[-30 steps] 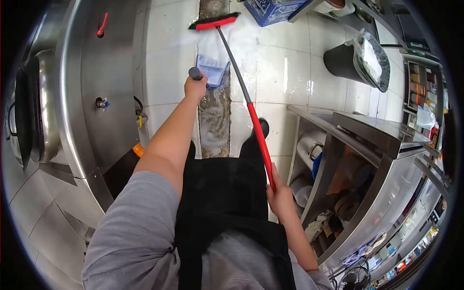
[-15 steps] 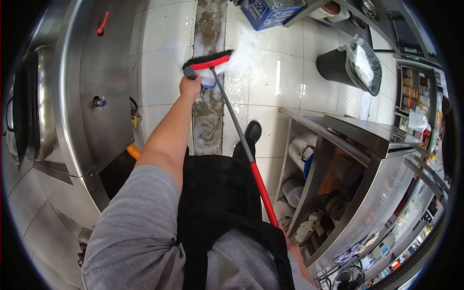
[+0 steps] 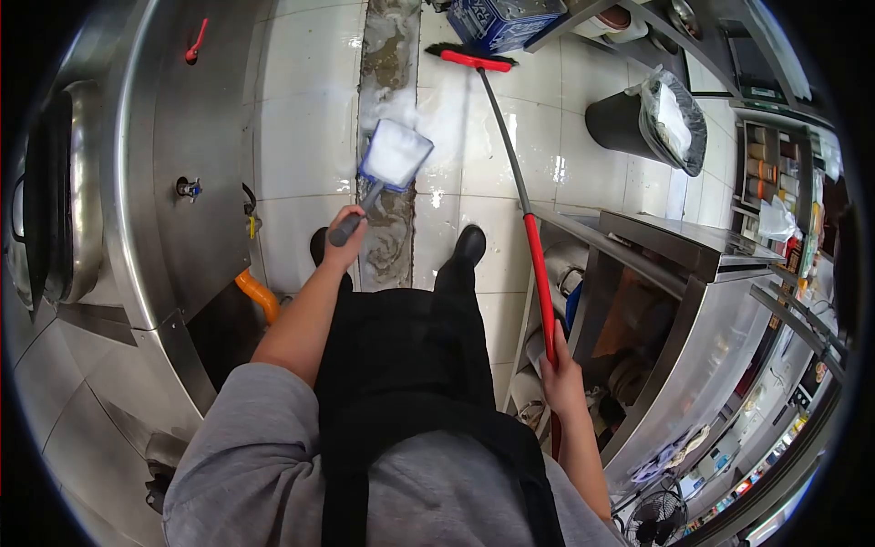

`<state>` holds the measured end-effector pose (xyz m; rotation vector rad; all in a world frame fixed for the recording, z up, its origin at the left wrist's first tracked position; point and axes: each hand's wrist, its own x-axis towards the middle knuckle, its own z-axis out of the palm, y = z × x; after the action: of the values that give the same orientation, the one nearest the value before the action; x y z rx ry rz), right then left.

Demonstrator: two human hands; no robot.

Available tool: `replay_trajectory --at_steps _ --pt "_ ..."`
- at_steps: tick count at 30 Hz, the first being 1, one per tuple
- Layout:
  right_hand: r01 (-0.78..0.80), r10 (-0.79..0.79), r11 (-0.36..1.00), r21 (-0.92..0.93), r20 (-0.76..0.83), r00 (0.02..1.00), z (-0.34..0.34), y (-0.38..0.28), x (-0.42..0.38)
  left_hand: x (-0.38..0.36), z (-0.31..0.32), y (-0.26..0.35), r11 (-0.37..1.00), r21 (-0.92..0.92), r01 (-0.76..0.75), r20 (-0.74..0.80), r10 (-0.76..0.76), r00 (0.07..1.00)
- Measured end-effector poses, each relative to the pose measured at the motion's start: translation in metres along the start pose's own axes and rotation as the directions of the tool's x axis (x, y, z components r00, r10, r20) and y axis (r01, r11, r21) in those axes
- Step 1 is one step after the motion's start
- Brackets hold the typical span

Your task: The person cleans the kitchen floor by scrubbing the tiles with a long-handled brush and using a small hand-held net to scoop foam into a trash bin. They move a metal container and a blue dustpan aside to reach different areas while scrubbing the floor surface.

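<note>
My left hand (image 3: 346,235) is wrapped round the grey handle of a blue-edged dustpan (image 3: 367,171). White foam (image 3: 398,155) covers the dustpan's face, over the wet drain channel. The red lower pole of a broom (image 3: 538,273) is gripped in my right hand (image 3: 562,374), beside the shelf unit. The broom's red head with dark bristles (image 3: 476,60) rests on the tiles, close to a blue tin. Between the two tools, suds (image 3: 444,118) lie on the floor.
The blue tin (image 3: 499,23) stands at the top. A black lined bin (image 3: 620,123) is on the right. Steel shelving (image 3: 629,260) borders my right side and a steel appliance (image 3: 196,118) my left. The tiled floor (image 3: 305,155) is wet, with a drain channel (image 3: 387,260) between my boots.
The broom head has moved away to the upper right, off the dustpan. My left hand has drawn back towards me with the dustpan, which now shows foam. My right hand has come into fuller view.
</note>
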<state>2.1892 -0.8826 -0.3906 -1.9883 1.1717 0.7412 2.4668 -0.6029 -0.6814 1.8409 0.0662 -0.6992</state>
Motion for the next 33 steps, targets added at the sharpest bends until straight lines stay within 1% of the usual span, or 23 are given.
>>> replay_trajectory --at_steps 2,3,4,6,7,8,9,10,12,13,14,16,17,19,21,25,27,28,29,30,31,32,33 --pt "-0.006 0.006 1.000 -0.006 0.006 1.000 0.009 0.004 -0.006 -0.004 0.017 -0.008 0.999 0.036 -0.039 0.040 0.037 0.999" --pt "-0.016 0.016 1.000 -0.015 0.018 1.000 0.013 0.007 -0.015 -0.005 0.029 -0.007 0.997 0.046 -0.056 0.026 0.055 0.998" --pt "-0.020 0.021 1.000 -0.019 0.017 1.000 0.013 0.004 -0.027 -0.004 0.043 -0.008 0.998 0.042 -0.053 0.028 0.051 0.998" --pt "-0.016 0.019 0.999 -0.045 0.051 0.999 0.010 -0.005 -0.054 0.005 0.072 -0.004 0.998 0.055 0.017 -0.010 -0.017 1.000" --pt "0.021 -0.017 0.996 -0.087 0.046 0.999 0.012 0.000 -0.068 0.008 0.086 0.003 0.999 0.048 0.016 -0.009 -0.016 1.000" --pt "0.022 -0.018 0.995 -0.093 0.042 0.999 0.014 0.005 -0.082 0.010 0.100 0.010 0.999 0.044 -0.009 -0.072 0.012 0.997" --pt "-0.031 0.041 0.994 -0.109 0.087 0.995 0.016 0.010 -0.095 0.014 0.110 0.017 0.999 0.042 -0.034 -0.136 0.039 0.990" --pt "-0.086 0.102 0.988 -0.126 0.132 0.986 0.018 0.017 -0.110 0.021 0.118 0.021 0.999 0.035 -0.032 -0.136 0.037 0.990" --pt "-0.070 0.107 0.979 -0.192 0.193 0.975 0.024 0.044 -0.139 0.033 0.133 0.029 0.995 0.101 0.001 -0.182 0.017 0.983" --pt "-0.064 0.103 0.980 -0.186 0.209 0.973 0.024 0.050 -0.149 0.032 0.133 0.049 0.995 0.077 0.058 -0.181 -0.043 0.983" --pt "-0.065 0.104 0.981 -0.181 0.219 0.970 0.024 0.058 -0.160 0.034 0.136 0.051 0.996 0.072 0.057 -0.176 -0.043 0.983" --pt "-0.073 0.110 0.984 -0.161 0.232 0.967 0.022 0.075 -0.175 0.043 0.138 0.049 0.994 0.064 0.092 -0.223 -0.075 0.972" --pt "-0.076 0.110 0.986 -0.150 0.234 0.966 0.021 0.083 -0.182 0.045 0.138 0.038 0.997 -0.027 0.071 -0.201 -0.075 0.977" --pt "-0.080 0.104 0.991 -0.110 0.231 0.967 0.019 0.102 -0.193 0.048 0.137 -0.003 0.999 -0.027 0.026 -0.202 -0.031 0.979" --pt "-0.082 0.092 0.995 -0.054 0.224 0.970 0.020 0.123 -0.201 0.039 0.121 -0.007 1.000 -0.019 -0.021 -0.204 0.016 0.979" --pt "-0.020 0.008 0.997 0.076 0.150 0.989 0.028 0.159 -0.196 0.002 0.082 0.027 0.995 0.013 -0.094 -0.049 0.095 0.994" --pt "0.087 -0.096 0.987 0.139 0.061 0.994 0.035 0.163 -0.186 -0.008 0.063 0.055 0.990 0.043 -0.137 0.009 0.137 0.991" --pt "0.170 -0.171 0.972 0.160 -0.009 0.985 0.039 0.159 -0.177 -0.014 0.054 0.079 0.987 0.053 -0.150 0.059 0.147 0.987" --pt "0.229 -0.221 0.959 0.169 -0.064 0.973 0.041 0.155 -0.168 -0.019 0.047 0.104 0.984 0.063 -0.166 0.110 0.159 0.981" --pt "0.319 -0.295 0.933 0.166 -0.153 0.943 0.047 0.150 -0.161 -0.022 0.042 0.125 0.979 0.069 -0.194 0.120 0.185 0.975" --pt "0.056 -0.053 0.983 0.176 -0.023 0.998 0.047 0.141 -0.157 -0.023 0.039 0.147 0.971 0.066 -0.230 0.166 0.217 0.962" --pt "0.064 -0.055 0.977 0.202 -0.050 0.997 0.054 0.141 -0.153 -0.024 0.038 0.173 0.961 0.064 -0.267 0.217 0.248 0.944" --pt "-0.059 0.056 0.989 0.139 0.025 0.998 0.065 0.145 -0.147 -0.030 0.041 0.210 0.954 0.048 -0.297 0.248 0.276 0.929"
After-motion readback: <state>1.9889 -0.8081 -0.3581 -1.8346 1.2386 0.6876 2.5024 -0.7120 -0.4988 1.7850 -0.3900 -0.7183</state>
